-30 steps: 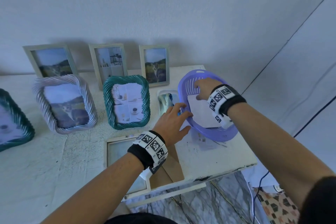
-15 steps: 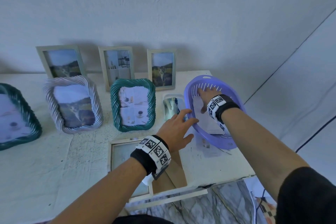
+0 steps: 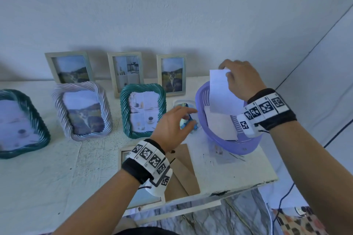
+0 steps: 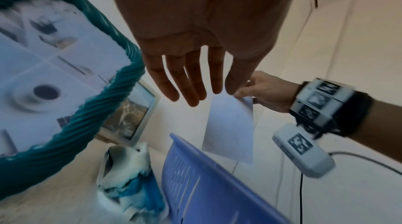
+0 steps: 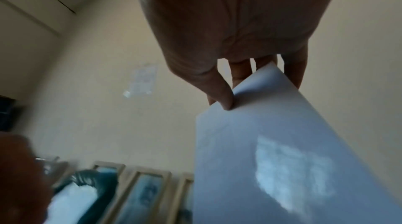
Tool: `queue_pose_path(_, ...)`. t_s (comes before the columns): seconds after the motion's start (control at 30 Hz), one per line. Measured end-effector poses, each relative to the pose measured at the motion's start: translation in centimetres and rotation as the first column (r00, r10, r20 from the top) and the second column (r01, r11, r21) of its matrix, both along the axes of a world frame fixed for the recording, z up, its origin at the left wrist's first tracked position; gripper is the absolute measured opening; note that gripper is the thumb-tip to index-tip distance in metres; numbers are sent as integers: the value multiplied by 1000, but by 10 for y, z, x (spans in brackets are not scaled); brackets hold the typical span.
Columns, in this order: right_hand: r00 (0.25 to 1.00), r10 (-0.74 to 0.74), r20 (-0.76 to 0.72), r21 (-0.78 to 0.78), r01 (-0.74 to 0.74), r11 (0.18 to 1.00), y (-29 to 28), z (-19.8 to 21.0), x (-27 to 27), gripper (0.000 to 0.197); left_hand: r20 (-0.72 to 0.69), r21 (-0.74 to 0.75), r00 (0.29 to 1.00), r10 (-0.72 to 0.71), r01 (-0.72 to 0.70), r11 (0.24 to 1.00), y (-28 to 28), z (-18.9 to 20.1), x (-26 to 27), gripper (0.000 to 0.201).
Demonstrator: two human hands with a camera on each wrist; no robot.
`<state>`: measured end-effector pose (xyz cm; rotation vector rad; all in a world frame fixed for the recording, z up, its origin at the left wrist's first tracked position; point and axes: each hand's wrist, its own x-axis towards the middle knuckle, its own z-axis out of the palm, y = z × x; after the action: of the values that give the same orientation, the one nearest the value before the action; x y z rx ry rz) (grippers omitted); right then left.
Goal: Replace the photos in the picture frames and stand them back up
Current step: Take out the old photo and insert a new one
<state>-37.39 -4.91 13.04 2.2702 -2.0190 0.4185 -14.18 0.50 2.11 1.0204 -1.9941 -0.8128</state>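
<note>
My right hand pinches a photo by its top edge over the basket; left hand hovers nearby w/ fingers spread, holding nothing.

Left hand fingers spread, right hand pinching white photo above purple basket

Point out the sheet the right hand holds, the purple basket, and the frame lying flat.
sheet (image 3: pixel 219 91), head view, blank face.
purple basket (image 3: pixel 202 118), head view, left rim.
flat frame (image 3: pixel 124 153), head view, top left corner.
</note>
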Motion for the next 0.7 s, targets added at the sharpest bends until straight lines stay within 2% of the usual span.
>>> queue_pose_path(0.07, 997, 68, 29, -115, -64, 991, 18, 13, 16, 29, -101, 28, 992, 72, -69, 997, 1, 10, 9, 26)
queue_pose_path(0.17, 966, 200, 165, -169, -172, 970, 42, 15, 44, 28, -196, 115, 967, 165, -144, 983, 3, 22, 22, 30)
queue_pose_path(0.23, 917, 280, 282, -177, -238, 955, 56, 9, 63, 26, -238, 189, 953, 189, -146, 971, 8, 26, 34, 30)
queue_pose_path(0.33, 811, 313, 494, -152, -274, 950, 76, -11, 86, 24, -263, 260, 950, 168, -98, 961, 20, 23, 57, 16)
queue_pose_path(0.4, 749, 263, 608, -132, -232, 964, 87, -32, 97, 27, -274, 337, 942, 193, -94, 937, 33, 15, 75, 12)
queue_pose_path(0.47, 653, 136, 745, -54, -144, 988, 97, -60, 104, 32, -311, 425, 909, 277, -128, 896, 46, 4, 92, 11)
queue_pose_path(0.53, 513, -65, 856, 143, -115, 983, 110, -88, 112, 25, -347, 518, 855, 385, -168, 839, 60, -7, 106, 13)
queue_pose_path(0.6, 381, -230, 895, 323, -203, 924, 129, -111, 124, 15, -322, 578, 843, 430, -185, 795, 72, -18, 117, 11)
queue_pose_path(0.7, 363, -310, 879, 420, -279, 864, 152, -142, 137, 8, -225, 625, 884, 410, -192, 757, 88, -35, 130, 10)
